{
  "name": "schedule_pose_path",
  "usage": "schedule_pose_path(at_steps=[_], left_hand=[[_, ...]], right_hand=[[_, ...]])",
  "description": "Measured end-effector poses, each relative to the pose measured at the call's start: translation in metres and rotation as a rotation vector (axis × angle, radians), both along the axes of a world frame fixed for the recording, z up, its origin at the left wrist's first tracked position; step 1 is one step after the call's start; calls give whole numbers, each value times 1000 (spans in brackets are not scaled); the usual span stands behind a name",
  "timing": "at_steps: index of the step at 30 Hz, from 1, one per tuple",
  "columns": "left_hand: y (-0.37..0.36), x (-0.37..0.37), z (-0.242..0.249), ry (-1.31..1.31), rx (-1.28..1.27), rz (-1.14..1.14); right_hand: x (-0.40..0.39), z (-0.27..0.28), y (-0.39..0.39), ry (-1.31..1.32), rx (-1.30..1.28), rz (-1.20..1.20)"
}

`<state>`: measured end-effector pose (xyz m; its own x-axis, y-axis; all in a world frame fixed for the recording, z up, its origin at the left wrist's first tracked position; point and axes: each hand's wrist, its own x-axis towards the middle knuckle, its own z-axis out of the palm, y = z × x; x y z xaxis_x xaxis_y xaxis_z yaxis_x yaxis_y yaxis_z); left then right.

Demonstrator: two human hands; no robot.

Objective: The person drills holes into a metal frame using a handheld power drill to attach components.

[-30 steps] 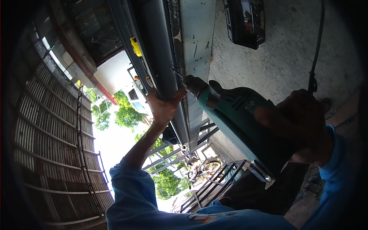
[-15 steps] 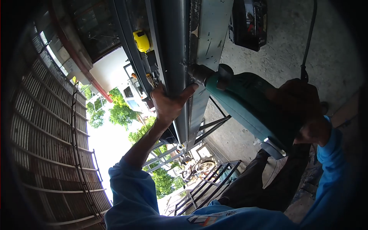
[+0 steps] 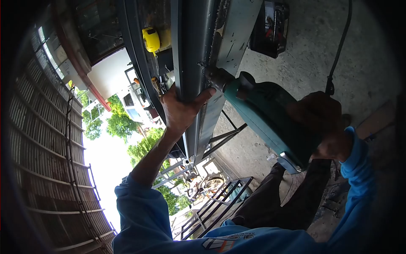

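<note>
A green corded power drill (image 3: 266, 116) is held in my right hand (image 3: 325, 122), fingers wrapped around its rear handle. Its dark chuck (image 3: 220, 79) points at the side of a long dark metal bar (image 3: 191, 51), and the front end is right at the metal. Just below that spot, my left hand (image 3: 181, 111) grips the bar, the thumb over the near face and the other fingers hidden behind the far edge. Beside the bar lies a yellow tape measure (image 3: 151, 40). A tool with a yellow-and-black handle (image 3: 156, 85) rests close to my left fingers.
A black toolbox (image 3: 253, 46) with tools inside stands on the concrete floor (image 3: 313, 46). The drill's black cord (image 3: 341, 53) runs up along the right. A dark metal frame (image 3: 218, 207) is low in view, near my legs. Corrugated metal sheeting (image 3: 42, 148) fills the left side.
The view has shifted slightly, so most of the scene sits further left. My left hand still grips the bar, and the drill stays at nearly the same spot on it.
</note>
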<state>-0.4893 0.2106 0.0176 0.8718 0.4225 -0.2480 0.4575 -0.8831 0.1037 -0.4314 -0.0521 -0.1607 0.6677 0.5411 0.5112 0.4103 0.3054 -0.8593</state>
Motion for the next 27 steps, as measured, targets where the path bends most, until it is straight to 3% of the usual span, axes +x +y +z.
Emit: schedule_pose_path(at_steps=[5,8,13,15,19,21,23,27], left_hand=[[-2,3,-2,-44,42,-27],[-6,3,0,26,94,45],[-3,0,-4,-67,3,-16],[-7,5,-1,31,81,92],[1,3,-3,43,102,18],[-7,5,2,46,106,23],[-6,9,2,20,111,29],[1,5,-1,2,54,23]], right_hand=[[-23,29,5,-31,-50,-235],[-19,35,-6,-11,-39,-169],[-2,30,-22,74,-41,-92],[0,13,-19,324,116,45],[1,-7,-3,388,94,137],[-6,-11,10,432,200,82],[-11,-9,14,355,214,126],[-50,2,23,249,136,-115]])
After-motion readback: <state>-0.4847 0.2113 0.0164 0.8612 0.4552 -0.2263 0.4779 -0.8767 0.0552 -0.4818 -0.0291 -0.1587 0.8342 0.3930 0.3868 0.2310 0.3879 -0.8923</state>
